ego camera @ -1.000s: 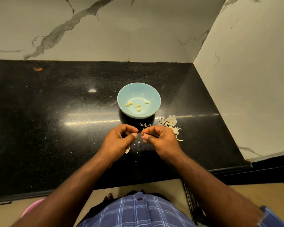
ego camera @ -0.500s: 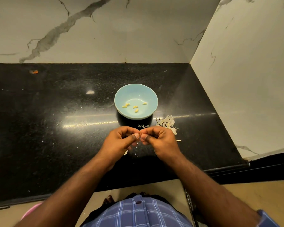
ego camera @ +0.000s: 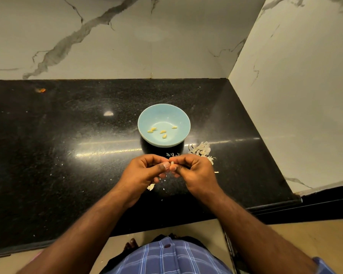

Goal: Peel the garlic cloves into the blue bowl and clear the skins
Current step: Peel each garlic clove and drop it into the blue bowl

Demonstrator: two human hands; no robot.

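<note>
Hands closed in since 1 s ago — left hand (ego camera: pixel 145 171) & right hand (ego camera: pixel 192 169) both pinch one garlic clove (ego camera: pixel 172 162), at 6 o'clock of blue bowl (ego camera: pixel 145 123); peeling ongoing, 4 peeled cloves (ego camera: pixel 162 132) inside.

The left hand (ego camera: pixel 142 175) and right hand (ego camera: pixel 194 171) are closing together, fingertips now meeting on a small pale clove (ego camera: pixel 172 163) that is showing between them.

A round pale-blue bowl (ego camera: pixel 164 115) sits upright on the counter, holding four small yellowish peeled garlic cloves (ego camera: pixel 162 132). Papery white skins (ego camera: pixel 201 150) lie heaped just right of it.
</note>
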